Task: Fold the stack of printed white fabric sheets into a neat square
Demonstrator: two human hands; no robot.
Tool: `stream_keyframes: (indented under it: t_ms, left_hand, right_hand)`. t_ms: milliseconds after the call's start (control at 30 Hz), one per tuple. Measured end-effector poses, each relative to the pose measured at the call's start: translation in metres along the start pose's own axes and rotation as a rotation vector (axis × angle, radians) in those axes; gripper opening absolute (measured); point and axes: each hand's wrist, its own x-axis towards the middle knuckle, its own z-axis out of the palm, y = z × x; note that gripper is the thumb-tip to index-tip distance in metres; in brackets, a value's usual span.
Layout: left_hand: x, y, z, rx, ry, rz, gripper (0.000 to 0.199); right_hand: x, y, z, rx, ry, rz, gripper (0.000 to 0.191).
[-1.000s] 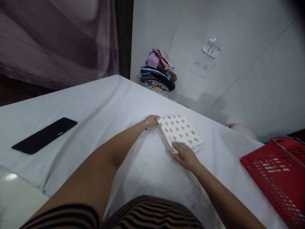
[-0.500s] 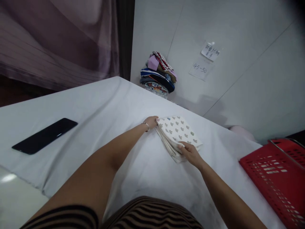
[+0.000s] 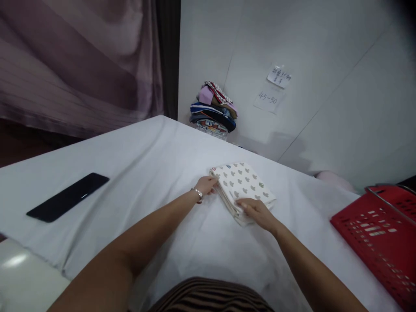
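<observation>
A folded white cloth [image 3: 242, 182] with grey mouse-head shapes and a few coloured marks lies on the white-covered table [image 3: 182, 151], its layered edge facing me. My left hand [image 3: 207, 185], with a bracelet at the wrist, is at the cloth's left corner, fingers bent against the layers. At the near edge, my right hand [image 3: 255, 210] has its thumb and fingers closed on the cloth's layers.
A black phone-like slab [image 3: 68, 197] lies on the left of the table. A red perforated basket [image 3: 373, 225] stands at the right. Folded clothes [image 3: 214, 110] are stacked by the wall at the back. Handwritten notes [image 3: 268, 99] hang on the wall.
My left hand has moved down along the cloth's left corner. My right hand has shifted slightly left on the near edge, and the layers there look more closely gathered. The view has tilted slightly.
</observation>
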Motion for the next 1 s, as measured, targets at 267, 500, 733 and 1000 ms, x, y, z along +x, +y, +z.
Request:
stream_keyframes:
  t_ms: [267, 500, 733, 1000]
  left_hand:
    - [0.003, 0.003, 0.021, -0.196, 0.028, -0.078, 0.033]
    - [-0.014, -0.007, 0.031, -0.317, -0.009, -0.093, 0.024]
    - [-0.018, -0.013, 0.044, -0.359, -0.032, -0.077, 0.025]
    - [-0.019, -0.008, 0.053, -0.162, 0.045, -0.019, 0.019]
  right_hand:
    - [0.038, 0.081, -0.026, -0.444, 0.346, 0.244, 0.049]
    - [0.038, 0.111, -0.024, -0.552, 0.088, 0.432, 0.056]
    - [0.057, 0.051, -0.016, -0.665, 0.194, 0.206, 0.058]
    - [0.085, 0.076, 0.001, -0.738, -0.03, 0.29, 0.06]
